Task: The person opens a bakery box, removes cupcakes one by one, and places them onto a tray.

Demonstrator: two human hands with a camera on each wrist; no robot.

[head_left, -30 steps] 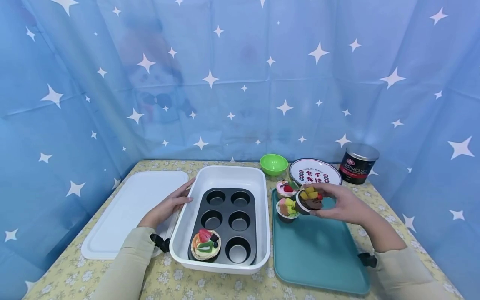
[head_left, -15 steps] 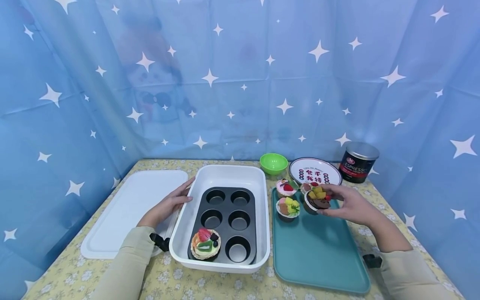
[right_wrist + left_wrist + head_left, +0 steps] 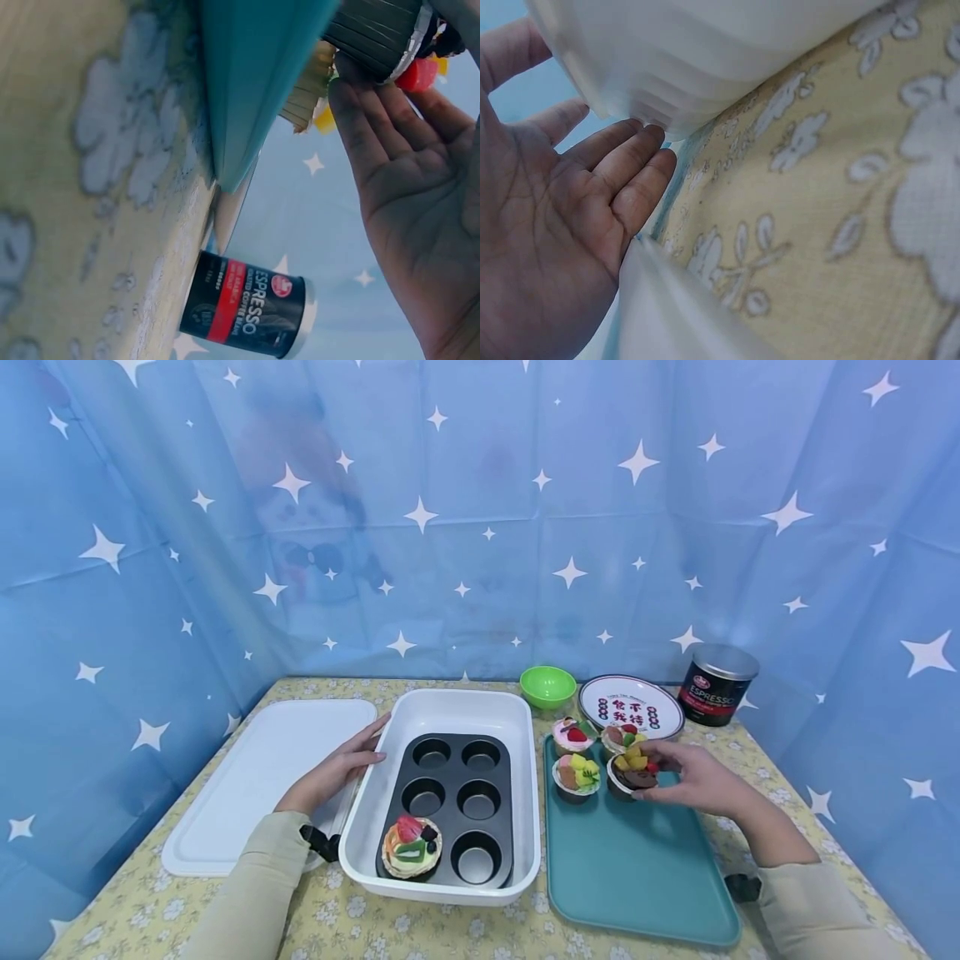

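My right hand (image 3: 693, 778) holds a chocolate cupcake (image 3: 633, 779) with yellow fruit on top, thumb in front and fingers behind. The cupcake is at the teal tray (image 3: 637, 877), in front of a fruit cupcake (image 3: 617, 739). To its left are a pink-topped cupcake (image 3: 572, 737) and one with yellow and green fruit (image 3: 575, 781). My left hand (image 3: 577, 187) touches the outer left wall of a white bin (image 3: 534, 835) with mostly straight fingers. Inside the bin lies a dark muffin pan (image 3: 450, 820); a strawberry-topped cupcake (image 3: 411, 850) sits in its front left cup.
A white lid (image 3: 255, 785) lies on the left of the flowered tablecloth (image 3: 352, 927). Along the back are a green bowl (image 3: 547, 687), a plate with red characters (image 3: 626, 700) and a black espresso can (image 3: 716, 687). A blue star-patterned curtain (image 3: 480, 552) hangs behind.
My right hand has moved slightly right and lowered the chocolate cupcake to the tray, and the fruit cupcake behind it has come into view. The left hand stays at the bin.
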